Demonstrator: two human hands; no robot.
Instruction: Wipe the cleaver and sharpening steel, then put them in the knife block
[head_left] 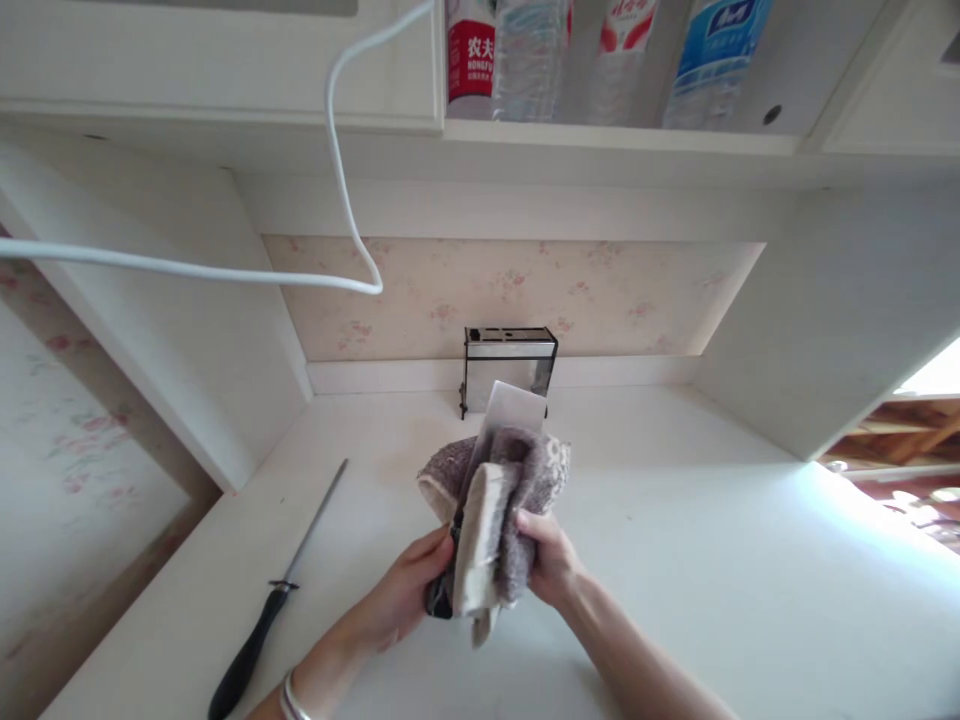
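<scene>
My left hand (411, 588) is closed around the black handle (439, 598) of a kitchen knife, held up over the counter. Its wide, pale blade (516, 406) points away from me, and the far end shows above the cloth. A grey-brown and cream towel (517, 510) is folded about the blade and hides much of it. With its thumb on the near side, my right hand (549, 560) grips the towel from the right. To the left lies a honing steel (315, 520) with a black handle, touched by neither hand.
A metal knife block (510, 345) with black edges stands at the back of the white counter (675, 560). Above, an open cabinet holds plastic bottles (529, 60). A white cable (225, 272) hangs at upper left. Side panels (750, 290) bound the counter.
</scene>
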